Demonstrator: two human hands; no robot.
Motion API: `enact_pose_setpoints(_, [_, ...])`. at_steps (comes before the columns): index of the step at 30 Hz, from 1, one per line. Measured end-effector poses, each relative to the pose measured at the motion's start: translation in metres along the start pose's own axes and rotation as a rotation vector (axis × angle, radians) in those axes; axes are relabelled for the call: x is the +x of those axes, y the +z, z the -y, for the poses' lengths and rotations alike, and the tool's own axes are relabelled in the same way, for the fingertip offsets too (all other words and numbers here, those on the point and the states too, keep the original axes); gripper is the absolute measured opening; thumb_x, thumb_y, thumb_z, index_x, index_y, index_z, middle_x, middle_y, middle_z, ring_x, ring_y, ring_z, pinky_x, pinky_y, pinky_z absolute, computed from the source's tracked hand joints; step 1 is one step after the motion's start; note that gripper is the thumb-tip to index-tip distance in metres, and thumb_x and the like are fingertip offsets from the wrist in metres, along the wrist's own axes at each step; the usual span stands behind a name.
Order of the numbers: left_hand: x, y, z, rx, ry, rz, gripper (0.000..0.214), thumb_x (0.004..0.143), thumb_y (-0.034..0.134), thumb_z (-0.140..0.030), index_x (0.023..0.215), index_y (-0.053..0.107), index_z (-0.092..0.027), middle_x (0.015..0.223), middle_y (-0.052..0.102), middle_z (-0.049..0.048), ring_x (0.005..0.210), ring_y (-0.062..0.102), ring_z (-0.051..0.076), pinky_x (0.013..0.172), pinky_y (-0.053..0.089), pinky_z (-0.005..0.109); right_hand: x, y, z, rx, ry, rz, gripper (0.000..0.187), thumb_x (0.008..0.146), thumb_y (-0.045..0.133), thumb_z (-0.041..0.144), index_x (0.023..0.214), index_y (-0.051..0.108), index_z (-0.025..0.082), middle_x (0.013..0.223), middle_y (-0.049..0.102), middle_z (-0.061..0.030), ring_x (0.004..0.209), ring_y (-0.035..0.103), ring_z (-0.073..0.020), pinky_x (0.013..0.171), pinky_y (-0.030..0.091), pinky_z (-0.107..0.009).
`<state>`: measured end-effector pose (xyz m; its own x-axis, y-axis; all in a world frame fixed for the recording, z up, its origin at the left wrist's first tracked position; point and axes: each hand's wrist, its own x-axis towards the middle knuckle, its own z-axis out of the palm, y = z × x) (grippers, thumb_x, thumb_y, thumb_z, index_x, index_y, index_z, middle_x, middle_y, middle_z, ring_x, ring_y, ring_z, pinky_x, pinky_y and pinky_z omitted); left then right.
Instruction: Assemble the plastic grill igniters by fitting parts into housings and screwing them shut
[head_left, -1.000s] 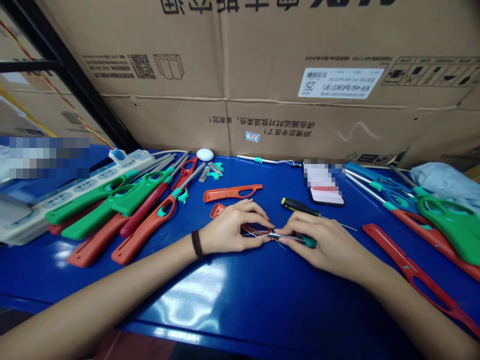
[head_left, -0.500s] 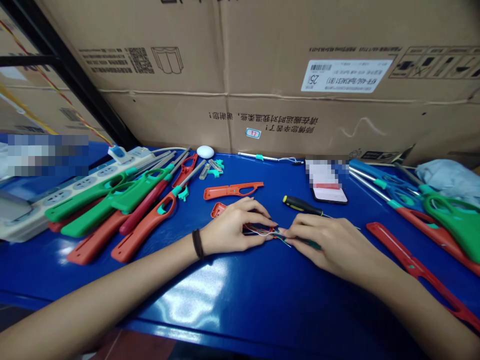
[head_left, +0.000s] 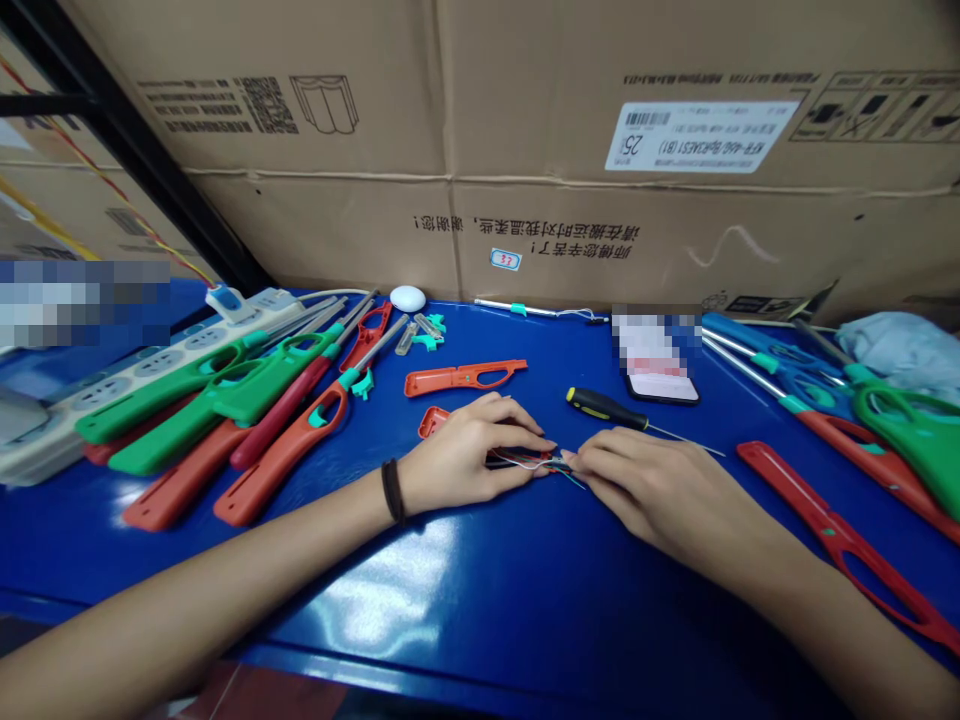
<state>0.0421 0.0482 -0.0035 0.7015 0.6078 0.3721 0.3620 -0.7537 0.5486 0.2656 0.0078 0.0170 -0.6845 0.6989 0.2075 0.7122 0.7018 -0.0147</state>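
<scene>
At the middle of the table my left hand is closed around a bundle of thin wires, white, red and green, with a dark part among them. My right hand pinches the right end of the same bundle, its fingertips almost meeting those of the left. What exactly lies under the fingers is hidden. A red casing piece shows just behind my left hand. Farther back lies an open red lighter shell half. A black and yellow screwdriver lies behind my right hand.
Several long-necked lighters lie at left beside a white power strip. More lighters and a red shell half are at right. A phone, a white oval object and a metal tube sit near the cardboard box.
The camera view has shifted slightly. My right hand's fingers have drawn a little closer together at the wire ends, and the green piece under them no longer shows. My left hand keeps its hold.
</scene>
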Motion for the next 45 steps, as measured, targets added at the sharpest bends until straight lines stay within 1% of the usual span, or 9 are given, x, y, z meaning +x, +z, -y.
enact_pose_setpoints(4, [0.0,0.001,-0.001,0.01,-0.009,0.006,0.021,0.082,0.063,-0.022,0.103,0.069,-0.02,0.102,0.065,0.0063,0.096,0.06,0.018,0.092,0.046,0.033,0.001,-0.002,0.003,-0.034,-0.01,-0.005,0.019,0.083,0.051,0.007,0.083,0.065,0.02,0.075,0.064,-0.0027,0.065,0.061,-0.0168,0.051,0.042,-0.027])
enact_pose_setpoints(10, [0.0,0.001,-0.002,0.016,-0.013,-0.001,0.021,0.083,0.064,-0.023,0.103,0.07,-0.02,0.1,0.066,0.0067,0.094,0.06,0.018,0.093,0.045,0.033,0.0,-0.004,0.004,0.022,-0.031,0.04,0.029,0.08,0.051,0.002,0.098,0.065,0.019,0.088,0.068,-0.005,0.076,0.064,-0.0191,0.064,0.052,-0.029])
enact_pose_setpoints(16, [0.0,0.001,0.0,0.01,0.011,-0.008,0.021,0.084,0.064,-0.025,0.103,0.07,-0.019,0.101,0.066,0.0069,0.094,0.06,0.018,0.091,0.046,0.033,0.0,-0.008,0.003,0.047,-0.002,0.094,0.032,0.078,0.052,0.0,0.099,0.064,0.021,0.088,0.067,-0.0042,0.074,0.065,-0.0186,0.062,0.053,-0.029])
enact_pose_setpoints(21, [0.0,0.0,0.0,0.025,0.018,0.02,0.022,0.084,0.063,-0.024,0.106,0.069,-0.023,0.105,0.066,0.0054,0.096,0.06,0.018,0.098,0.042,0.037,0.0,-0.008,0.004,0.021,-0.03,0.078,0.028,0.08,0.05,0.002,0.097,0.063,0.019,0.086,0.066,-0.0044,0.073,0.064,-0.0186,0.061,0.052,-0.029])
enact_pose_setpoints(25, [0.0,0.0,0.001,0.03,0.021,0.021,0.022,0.084,0.063,-0.023,0.106,0.069,-0.023,0.105,0.066,0.0055,0.097,0.06,0.018,0.099,0.042,0.037,0.0,-0.004,0.004,0.026,-0.027,0.098,0.021,0.085,0.049,0.008,0.096,0.063,0.018,0.088,0.065,-0.0061,0.078,0.064,-0.0209,0.067,0.053,-0.033])
enact_pose_setpoints(30, [0.0,0.0,0.002,0.023,0.036,0.018,0.022,0.084,0.064,-0.024,0.105,0.069,-0.02,0.103,0.067,0.0061,0.095,0.06,0.018,0.097,0.043,0.037,0.001,0.0,-0.002,0.173,0.061,0.106,0.021,0.091,0.043,0.014,0.1,0.062,0.016,0.095,0.066,-0.0086,0.089,0.063,-0.0227,0.078,0.053,-0.038])
enact_pose_setpoints(34, [0.0,0.0,0.002,0.009,0.036,0.007,0.024,0.083,0.065,-0.026,0.106,0.068,-0.019,0.103,0.067,0.0063,0.096,0.06,0.018,0.097,0.043,0.036,0.001,-0.002,-0.009,0.384,0.11,0.083,0.023,0.094,0.042,0.02,0.107,0.061,0.023,0.107,0.067,-0.004,0.105,0.06,-0.0193,0.092,0.048,-0.035])
enact_pose_setpoints(38, [-0.001,0.0,0.002,0.018,0.028,-0.013,0.029,0.083,0.065,-0.026,0.11,0.065,-0.016,0.103,0.067,0.0069,0.096,0.061,0.018,0.097,0.044,0.036,0.002,-0.003,-0.012,0.461,0.176,0.089,0.023,0.095,0.042,0.025,0.106,0.062,0.025,0.111,0.067,-0.0018,0.11,0.058,-0.0188,0.094,0.047,-0.035])
enact_pose_setpoints(45, [-0.001,0.001,0.0,0.028,0.038,-0.044,0.028,0.082,0.066,-0.026,0.109,0.065,-0.02,0.103,0.068,0.0058,0.095,0.063,0.018,0.102,0.041,0.04,0.004,-0.003,-0.01,0.514,0.18,0.116,0.026,0.096,0.039,0.027,0.109,0.062,0.026,0.113,0.067,-0.0013,0.11,0.058,-0.0174,0.095,0.046,-0.033])
